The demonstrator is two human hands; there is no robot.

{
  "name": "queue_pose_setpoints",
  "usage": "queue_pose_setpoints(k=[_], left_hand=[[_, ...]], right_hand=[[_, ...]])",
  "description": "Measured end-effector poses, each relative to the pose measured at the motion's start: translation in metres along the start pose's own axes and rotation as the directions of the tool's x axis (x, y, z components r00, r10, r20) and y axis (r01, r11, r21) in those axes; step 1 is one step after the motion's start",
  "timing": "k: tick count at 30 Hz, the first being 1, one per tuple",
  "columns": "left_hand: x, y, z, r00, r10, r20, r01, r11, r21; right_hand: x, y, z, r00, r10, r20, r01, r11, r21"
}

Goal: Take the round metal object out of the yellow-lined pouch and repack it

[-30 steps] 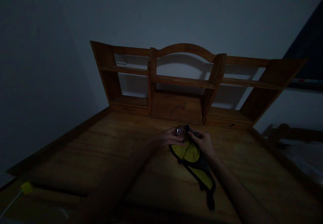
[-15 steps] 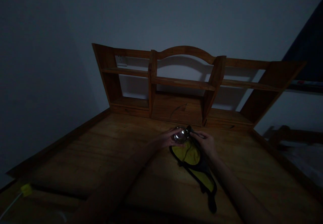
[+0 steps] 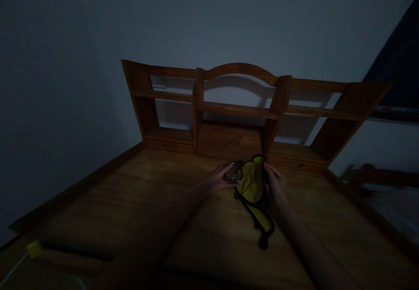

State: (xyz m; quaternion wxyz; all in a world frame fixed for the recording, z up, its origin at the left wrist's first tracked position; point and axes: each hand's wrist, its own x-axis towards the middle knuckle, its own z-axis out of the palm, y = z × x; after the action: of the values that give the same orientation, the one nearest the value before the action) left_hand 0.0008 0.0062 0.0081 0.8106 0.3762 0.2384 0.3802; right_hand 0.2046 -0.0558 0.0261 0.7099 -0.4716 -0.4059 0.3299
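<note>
My left hand [image 3: 218,180] is closed round the side of a clear, shiny, rounded object [image 3: 233,175], which looks like glass; its exact kind is too dark to make out. Right beside it, my right hand [image 3: 276,186] grips the upper right edge of a yellow cloth piece with black trim [image 3: 252,184]. The cloth's yellow face is turned up, and a narrower yellow part with a dark end hangs toward me. Shiny object and cloth meet or overlap in view; whether they touch I cannot tell.
Below lies a wooden desk top [image 3: 131,211], with a wooden shelf unit [image 3: 238,109] along its back edge. A yellow plug-like piece on a white cable [image 3: 34,249] is at the front left. A wall socket [image 3: 159,81] shows behind the shelf.
My right hand has moved slightly right and lifted the cloth's upper edge, so more of its yellow face shows. The cloth's lower end has risen. The shiny object has tilted and lost its bright glint.
</note>
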Motion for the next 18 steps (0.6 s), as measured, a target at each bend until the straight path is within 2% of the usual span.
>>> queue_pose_setpoints(k=[1,3,4,6,10,14,16,18], left_hand=[[0.001,0.000,-0.001,1.000,-0.005,0.012,0.005,1.000,-0.005],[0.001,0.000,-0.004,1.000,-0.012,0.028,0.013,1.000,-0.018],[0.001,0.000,-0.005,0.999,-0.016,0.030,0.016,1.000,-0.025],[0.000,0.000,-0.006,0.999,-0.028,0.028,0.028,0.999,-0.027],[-0.003,0.003,-0.004,0.999,-0.038,0.031,0.037,0.999,0.022],[-0.005,0.004,0.000,0.999,-0.052,-0.004,0.052,0.998,0.040],[-0.006,0.003,0.001,0.999,-0.029,-0.022,0.030,0.998,0.049],[-0.007,0.002,0.001,1.000,-0.002,-0.024,0.004,0.998,0.057]], right_hand=[[-0.003,0.000,0.002,0.997,-0.073,0.026,0.076,0.989,-0.126],[-0.010,-0.001,0.006,0.960,-0.225,0.169,0.272,0.894,-0.357],[-0.014,-0.002,0.008,0.923,-0.283,0.259,0.373,0.821,-0.431],[-0.022,-0.005,0.012,0.847,-0.332,0.416,0.513,0.716,-0.473],[-0.028,-0.008,0.014,0.737,-0.306,0.603,0.650,0.565,-0.507],[-0.026,-0.007,0.015,0.612,-0.220,0.759,0.773,0.370,-0.516],[-0.028,-0.007,0.017,0.597,-0.178,0.782,0.791,0.295,-0.536],[-0.032,-0.007,0.020,0.603,-0.152,0.783,0.789,0.253,-0.559]])
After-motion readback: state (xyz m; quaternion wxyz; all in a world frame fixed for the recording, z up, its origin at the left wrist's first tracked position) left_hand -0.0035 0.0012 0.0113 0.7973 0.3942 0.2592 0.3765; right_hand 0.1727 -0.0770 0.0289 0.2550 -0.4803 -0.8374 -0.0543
